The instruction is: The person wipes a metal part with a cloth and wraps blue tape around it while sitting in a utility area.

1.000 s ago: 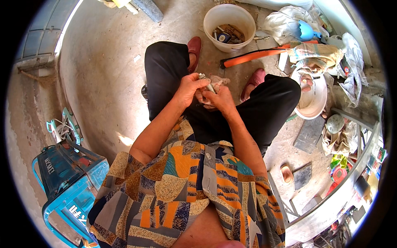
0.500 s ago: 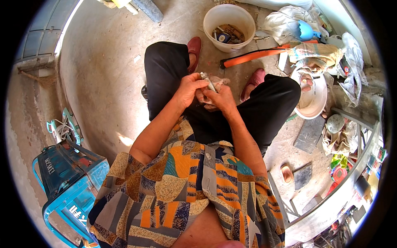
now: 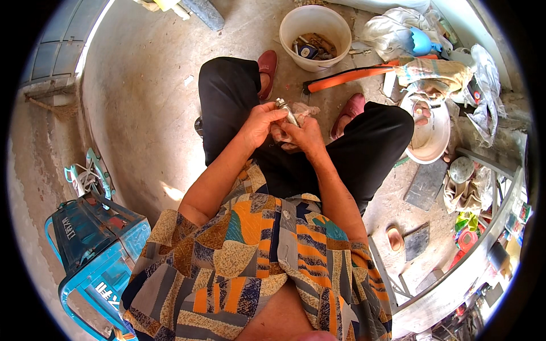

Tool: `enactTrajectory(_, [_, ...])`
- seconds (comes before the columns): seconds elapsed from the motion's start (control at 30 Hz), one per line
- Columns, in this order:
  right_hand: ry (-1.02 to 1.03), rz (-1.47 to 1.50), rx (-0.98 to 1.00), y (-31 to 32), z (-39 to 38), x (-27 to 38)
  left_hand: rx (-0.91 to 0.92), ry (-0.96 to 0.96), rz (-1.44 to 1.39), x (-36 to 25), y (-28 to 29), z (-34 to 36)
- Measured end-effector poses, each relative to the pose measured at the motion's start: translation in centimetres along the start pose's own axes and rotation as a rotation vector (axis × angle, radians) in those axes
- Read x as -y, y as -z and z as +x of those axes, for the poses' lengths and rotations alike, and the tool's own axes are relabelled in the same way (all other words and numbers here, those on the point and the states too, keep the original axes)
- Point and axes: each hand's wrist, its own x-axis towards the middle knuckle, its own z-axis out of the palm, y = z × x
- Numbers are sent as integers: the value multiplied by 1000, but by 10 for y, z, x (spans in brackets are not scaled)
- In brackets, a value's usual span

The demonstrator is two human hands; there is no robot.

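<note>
Between my knees, my left hand [image 3: 260, 122] is closed with thumb and fingers on the upper part of a small silvery metal cylindrical piece [image 3: 289, 112]. My right hand [image 3: 303, 135] grips the lower part of the same piece along with a crumpled pinkish rag [image 3: 305, 110], whose loose folds show around the fingers. What lies inside the rag is hidden.
Ahead stands a white bucket [image 3: 316, 23] with metal bits inside, near an orange-handled tool [image 3: 347, 80]. At the right are a white basin [image 3: 426, 148], cloths, dark slabs [image 3: 424, 184] and a metal frame [image 3: 495, 165]. A blue machine [image 3: 96, 250] stands at the left.
The metal piece is tilted slightly more upright, with more of its top end showing above my left thumb than a second ago. My arms are in nearly the same place.
</note>
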Motion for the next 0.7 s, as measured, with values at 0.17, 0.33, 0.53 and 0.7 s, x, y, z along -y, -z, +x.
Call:
enactTrajectory(0.17, [-38, 19, 28, 0, 1, 1, -33, -7, 16, -2, -4, -3])
enactTrajectory(0.33, [-29, 121, 50, -4, -2, 9, -101, -105, 58, 4, -2, -1])
enactTrajectory(0.53, [-47, 53, 28, -2, 1, 2, -73, -86, 10, 2, -4, -2])
enactTrajectory(0.7, [-50, 55, 3, 0, 1, 3, 35, 26, -19, 0, -4, -3])
